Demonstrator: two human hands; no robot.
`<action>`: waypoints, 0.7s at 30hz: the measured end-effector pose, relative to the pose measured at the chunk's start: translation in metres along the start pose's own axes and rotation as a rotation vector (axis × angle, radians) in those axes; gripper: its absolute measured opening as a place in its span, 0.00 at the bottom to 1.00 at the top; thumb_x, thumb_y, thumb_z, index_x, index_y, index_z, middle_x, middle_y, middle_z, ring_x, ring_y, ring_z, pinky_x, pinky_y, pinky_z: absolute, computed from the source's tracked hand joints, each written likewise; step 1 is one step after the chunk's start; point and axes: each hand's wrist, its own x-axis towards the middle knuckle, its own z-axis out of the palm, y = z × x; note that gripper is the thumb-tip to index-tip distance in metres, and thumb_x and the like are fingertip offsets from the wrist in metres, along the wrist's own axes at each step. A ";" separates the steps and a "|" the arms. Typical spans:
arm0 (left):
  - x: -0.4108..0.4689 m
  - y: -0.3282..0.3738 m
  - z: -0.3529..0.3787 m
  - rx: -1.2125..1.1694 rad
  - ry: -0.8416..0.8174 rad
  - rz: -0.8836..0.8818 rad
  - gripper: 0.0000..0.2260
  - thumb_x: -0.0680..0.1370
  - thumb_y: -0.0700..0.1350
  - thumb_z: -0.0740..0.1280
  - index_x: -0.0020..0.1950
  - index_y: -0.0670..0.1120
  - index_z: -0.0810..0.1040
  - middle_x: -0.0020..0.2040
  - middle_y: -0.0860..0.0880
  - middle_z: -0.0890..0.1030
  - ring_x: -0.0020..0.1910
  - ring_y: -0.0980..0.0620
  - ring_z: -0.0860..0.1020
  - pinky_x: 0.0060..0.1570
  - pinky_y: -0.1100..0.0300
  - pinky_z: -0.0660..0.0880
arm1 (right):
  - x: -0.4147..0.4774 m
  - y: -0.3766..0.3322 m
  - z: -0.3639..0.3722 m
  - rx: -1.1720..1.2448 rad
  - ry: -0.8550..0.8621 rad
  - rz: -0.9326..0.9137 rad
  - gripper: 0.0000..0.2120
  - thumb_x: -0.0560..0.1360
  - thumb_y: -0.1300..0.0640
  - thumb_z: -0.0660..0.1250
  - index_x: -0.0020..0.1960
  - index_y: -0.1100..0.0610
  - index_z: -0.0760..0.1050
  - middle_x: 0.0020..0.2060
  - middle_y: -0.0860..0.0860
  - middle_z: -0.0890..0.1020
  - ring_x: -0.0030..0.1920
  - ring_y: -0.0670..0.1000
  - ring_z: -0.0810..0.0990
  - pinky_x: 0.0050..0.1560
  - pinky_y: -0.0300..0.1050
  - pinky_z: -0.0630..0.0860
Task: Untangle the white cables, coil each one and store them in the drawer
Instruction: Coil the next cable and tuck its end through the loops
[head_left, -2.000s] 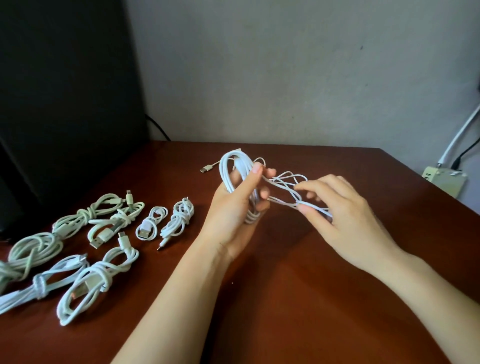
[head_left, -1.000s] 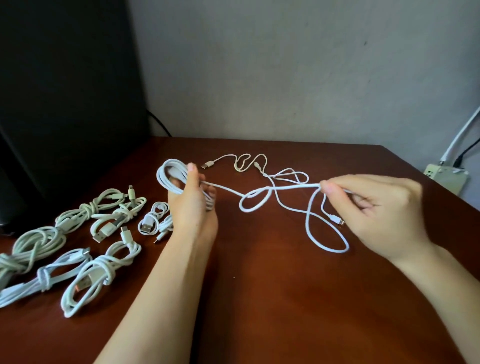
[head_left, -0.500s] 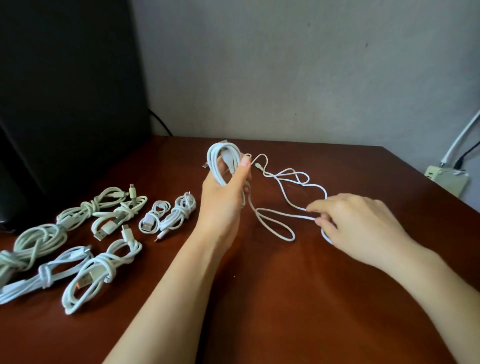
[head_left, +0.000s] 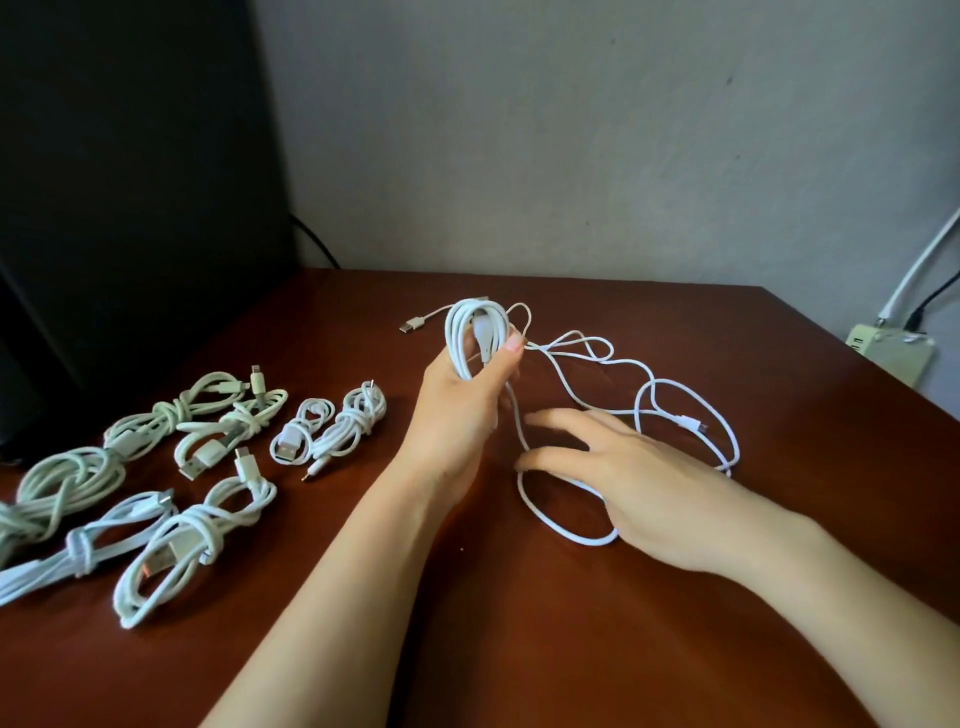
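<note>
The left hand (head_left: 457, 410) is gripping a half-wound coil of thin white rubbery cable (head_left: 475, 332), thumb and fingers curling round its upright loops and holding them just above the counter. The right hand (head_left: 639, 478), just right of that coil and lower, is lying flat with its fingers spread and straight, pinching nothing; it is reaching over the loose white tail of the same cable (head_left: 566, 539). That tail is running down from the coil and sprawling in open loops under and beyond the right hand, ending in a small connector (head_left: 693, 423). A silver USB plug (head_left: 413, 325) is poking out just left of the coil. Well left of the coil, several tied white cable bundles (head_left: 197, 530) are lying on the dark reddish-brown wooden counter (head_left: 519, 649), so most of the coiling looks done. This cable is looking only partly wound, with the tail's crossings waiting to be cleared, and every bundle is waiting to be stored. No drawer is showing anywhere.
</note>
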 end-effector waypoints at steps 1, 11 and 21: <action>0.000 -0.001 0.000 0.011 0.003 -0.008 0.05 0.78 0.46 0.67 0.42 0.49 0.77 0.35 0.50 0.73 0.33 0.54 0.69 0.37 0.56 0.65 | 0.000 0.000 0.001 0.033 0.028 -0.017 0.33 0.71 0.74 0.54 0.66 0.42 0.66 0.71 0.39 0.55 0.71 0.43 0.56 0.60 0.46 0.73; 0.005 -0.005 0.000 -0.030 0.145 -0.054 0.06 0.79 0.41 0.66 0.42 0.47 0.75 0.32 0.52 0.74 0.31 0.56 0.76 0.37 0.59 0.79 | 0.001 0.002 0.001 0.104 0.388 -0.183 0.12 0.66 0.69 0.55 0.41 0.52 0.60 0.44 0.48 0.73 0.45 0.51 0.71 0.45 0.39 0.69; 0.010 -0.006 -0.011 0.059 0.220 -0.072 0.10 0.81 0.42 0.63 0.40 0.50 0.71 0.28 0.56 0.67 0.26 0.59 0.65 0.26 0.66 0.65 | -0.018 0.002 -0.022 0.038 0.470 -0.171 0.10 0.64 0.60 0.57 0.40 0.52 0.74 0.36 0.44 0.74 0.26 0.47 0.69 0.25 0.40 0.65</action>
